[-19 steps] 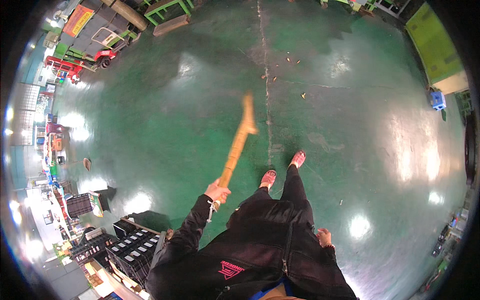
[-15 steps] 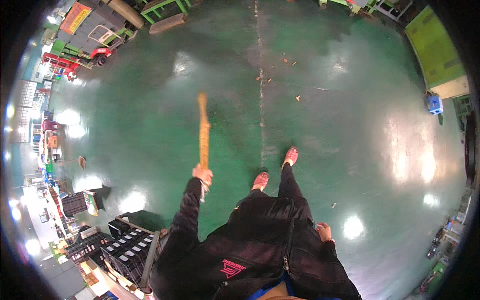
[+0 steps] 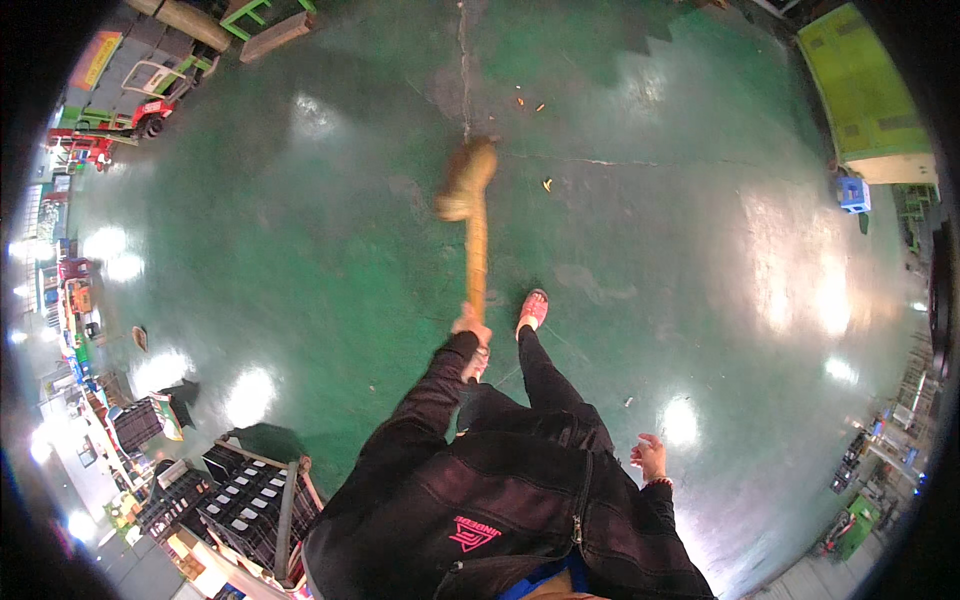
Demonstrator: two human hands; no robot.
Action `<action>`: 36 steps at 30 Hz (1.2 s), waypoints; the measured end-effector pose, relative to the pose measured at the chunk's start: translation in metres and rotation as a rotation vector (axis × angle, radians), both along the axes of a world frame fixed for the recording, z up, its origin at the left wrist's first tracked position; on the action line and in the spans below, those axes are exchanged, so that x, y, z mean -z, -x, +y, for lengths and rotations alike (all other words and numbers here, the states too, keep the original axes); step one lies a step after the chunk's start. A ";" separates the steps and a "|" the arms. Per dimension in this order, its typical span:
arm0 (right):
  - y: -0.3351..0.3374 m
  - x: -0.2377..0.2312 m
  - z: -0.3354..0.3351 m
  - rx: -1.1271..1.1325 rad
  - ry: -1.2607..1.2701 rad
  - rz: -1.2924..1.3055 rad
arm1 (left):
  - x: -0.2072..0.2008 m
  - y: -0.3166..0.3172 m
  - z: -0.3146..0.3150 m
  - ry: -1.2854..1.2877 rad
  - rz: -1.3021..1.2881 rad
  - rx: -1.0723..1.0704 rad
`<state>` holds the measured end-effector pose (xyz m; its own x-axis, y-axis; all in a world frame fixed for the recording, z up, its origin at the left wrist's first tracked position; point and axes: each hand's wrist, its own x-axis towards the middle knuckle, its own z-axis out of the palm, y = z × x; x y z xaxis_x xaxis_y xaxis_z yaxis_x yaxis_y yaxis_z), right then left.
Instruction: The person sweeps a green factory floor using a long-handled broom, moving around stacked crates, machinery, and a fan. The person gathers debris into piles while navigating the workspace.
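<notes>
My left hand [image 3: 472, 326] is closed around the handle of a straw broom [image 3: 477, 255], held out in front of me. The broom's yellowish handle points away from me. Its brownish far end is smeared by motion, so whether it touches the floor I cannot tell. My right hand [image 3: 650, 457] hangs out to the right of my jacket, fingers loosely apart, holding nothing. Beyond the broom, a few small orange and yellowish scraps [image 3: 547, 184] lie on the green floor.
Stacked black crates [image 3: 255, 505] stand close on my left. At the far right are a yellow-green cabinet [image 3: 865, 90] and a small blue stool [image 3: 853, 195]. A red wheeled machine [image 3: 152, 115] stands far left. A pale crack line [image 3: 463, 60] runs along the floor.
My left hand has moved right and slightly forward, swinging the broom right; its far end now looks wider. My right hand has moved a little away from my jacket. I have stepped, and the view has shifted.
</notes>
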<state>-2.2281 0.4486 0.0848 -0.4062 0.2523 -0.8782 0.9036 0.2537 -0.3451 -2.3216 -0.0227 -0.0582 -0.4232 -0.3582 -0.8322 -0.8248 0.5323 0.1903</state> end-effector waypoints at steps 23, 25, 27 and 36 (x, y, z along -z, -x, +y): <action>0.127 0.052 -0.014 0.036 0.207 0.026 | -0.162 0.028 -0.050 -1.755 -0.092 -1.083; 0.140 0.059 -0.020 0.044 0.200 0.022 | -0.174 0.007 -0.083 -1.490 0.136 -1.237; 0.155 0.063 -0.031 0.076 0.214 0.011 | -0.175 0.014 -0.110 -1.323 0.198 -1.407; 0.257 0.013 -0.106 -0.037 0.152 0.033 | -0.089 0.190 -0.298 -0.323 0.326 -1.073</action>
